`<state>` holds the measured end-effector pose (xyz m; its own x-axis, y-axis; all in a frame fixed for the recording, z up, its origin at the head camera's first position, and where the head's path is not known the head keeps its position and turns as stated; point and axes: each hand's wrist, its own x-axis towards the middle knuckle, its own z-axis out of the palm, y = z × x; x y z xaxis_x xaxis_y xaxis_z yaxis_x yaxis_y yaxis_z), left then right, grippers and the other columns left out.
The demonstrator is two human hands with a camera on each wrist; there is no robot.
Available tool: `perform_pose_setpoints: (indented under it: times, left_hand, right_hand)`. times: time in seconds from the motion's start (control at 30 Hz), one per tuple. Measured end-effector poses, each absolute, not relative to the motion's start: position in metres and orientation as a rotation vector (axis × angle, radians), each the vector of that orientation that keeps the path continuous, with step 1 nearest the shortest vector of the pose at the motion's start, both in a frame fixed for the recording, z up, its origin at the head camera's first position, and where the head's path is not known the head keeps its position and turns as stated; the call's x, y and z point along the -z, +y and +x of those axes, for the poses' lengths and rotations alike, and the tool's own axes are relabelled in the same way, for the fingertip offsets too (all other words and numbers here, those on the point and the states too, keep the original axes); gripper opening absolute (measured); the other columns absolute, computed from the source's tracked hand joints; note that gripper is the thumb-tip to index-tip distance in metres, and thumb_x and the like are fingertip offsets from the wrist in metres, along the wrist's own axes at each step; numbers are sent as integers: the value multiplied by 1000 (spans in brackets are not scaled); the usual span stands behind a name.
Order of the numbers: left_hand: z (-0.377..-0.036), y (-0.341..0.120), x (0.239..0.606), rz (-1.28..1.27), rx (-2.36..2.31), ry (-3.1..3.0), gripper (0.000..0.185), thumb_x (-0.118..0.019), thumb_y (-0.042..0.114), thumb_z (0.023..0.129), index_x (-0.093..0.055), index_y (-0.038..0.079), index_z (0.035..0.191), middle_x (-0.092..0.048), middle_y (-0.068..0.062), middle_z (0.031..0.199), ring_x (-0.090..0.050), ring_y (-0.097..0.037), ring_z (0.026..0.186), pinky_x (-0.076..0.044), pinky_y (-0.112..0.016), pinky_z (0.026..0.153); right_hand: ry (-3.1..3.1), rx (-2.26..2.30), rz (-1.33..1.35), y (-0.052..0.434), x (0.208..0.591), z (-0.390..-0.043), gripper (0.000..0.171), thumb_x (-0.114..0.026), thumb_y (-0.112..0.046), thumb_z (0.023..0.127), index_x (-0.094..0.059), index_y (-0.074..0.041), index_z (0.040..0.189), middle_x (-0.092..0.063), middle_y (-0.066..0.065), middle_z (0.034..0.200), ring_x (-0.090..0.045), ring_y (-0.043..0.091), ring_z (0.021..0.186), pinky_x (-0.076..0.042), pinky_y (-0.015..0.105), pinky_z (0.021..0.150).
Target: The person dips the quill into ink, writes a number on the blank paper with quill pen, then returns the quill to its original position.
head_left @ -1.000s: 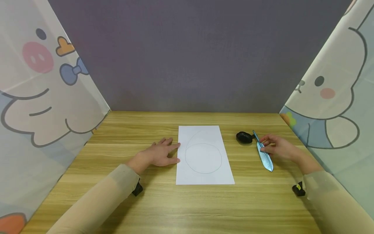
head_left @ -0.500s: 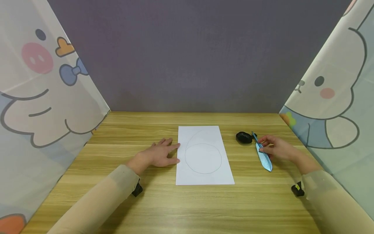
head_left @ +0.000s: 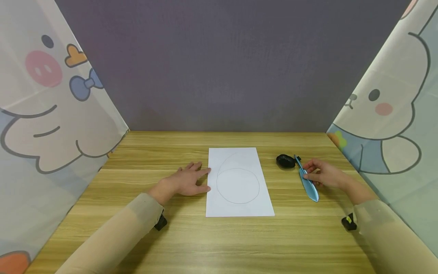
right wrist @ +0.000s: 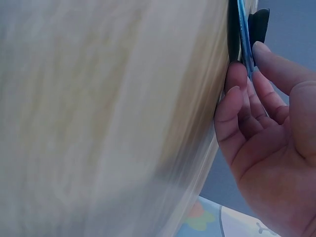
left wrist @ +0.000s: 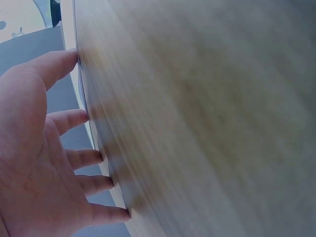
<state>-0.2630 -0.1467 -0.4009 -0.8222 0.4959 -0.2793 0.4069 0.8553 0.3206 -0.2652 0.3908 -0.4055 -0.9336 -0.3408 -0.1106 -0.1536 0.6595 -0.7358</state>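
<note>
A sheet of white paper (head_left: 246,209) with a thin pencil-like line drawing, a large loop with a curved tail, lies mid-table. My left hand (head_left: 189,182) is spread flat at its left edge, thumb and index fingertip touching the margin. On the right, my right hand (head_left: 323,173) pinches a shiny blue, leaf-shaped thing (head_left: 309,188) with a slim stem between thumb and fingers. Its pointed wide end faces the table's front. Seen from the right wrist, the blue thing (right wrist: 244,34) stands edge-on between the fingertips, close over the tabletop.
A glossy black oval thing (head_left: 285,161) lies just left of the blue stem, with a small black piece beside it. Wood-grain table (head_left: 219,243) spreads around. A grey panel (head_left: 226,68) rises at the back; cartoon-print sheets flank both sides.
My right hand has shifted very slightly left with the blue leaf-shaped thing, which has tilted a little. My left hand and the paper stay where they were.
</note>
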Motion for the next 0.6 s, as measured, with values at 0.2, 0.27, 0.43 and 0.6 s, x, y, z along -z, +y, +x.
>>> perform_pose_setpoints:
  times: [0.2, 0.27, 0.43, 0.6]
  left_hand:
    - [-263, -147, 401, 666, -351, 2679, 82, -58, 62, 107, -30, 26, 176, -14, -19, 185, -10, -51, 170, -14, -83, 128]
    - [-263, -146, 401, 664, -349, 2680, 82, -59, 62, 107, -31, 26, 176, -15, -19, 184, -10, -52, 170, -14, -84, 127]
    - [-264, -144, 401, 662, -333, 2692, 82, -60, 61, 106, -32, 26, 175, -17, -20, 184, -13, -53, 169, -16, -83, 127]
    - [-264, -141, 401, 662, -338, 2701, 81, -62, 59, 105, -35, 24, 174, -20, -22, 183, -16, -55, 168, -19, -84, 126]
  right_hand:
    - [2647, 1114, -390, 393, 406, -266, 39, -68, -12, 110, -53, 12, 137, -62, 21, 117, -58, 13, 72, -52, 31, 59]
    - [2649, 1104, -378, 393, 406, -266, 40, -68, -13, 110, -53, 12, 138, -62, 20, 118, -59, 13, 73, -52, 31, 60]
    - [2645, 1099, -366, 394, 406, -265, 40, -67, -13, 111, -52, 12, 138, -62, 20, 118, -61, 14, 75, -52, 31, 61]
    - [2638, 1115, -364, 394, 405, -265, 39, -66, -10, 111, -51, 14, 137, -61, 19, 118, -60, 15, 75, -52, 30, 61]
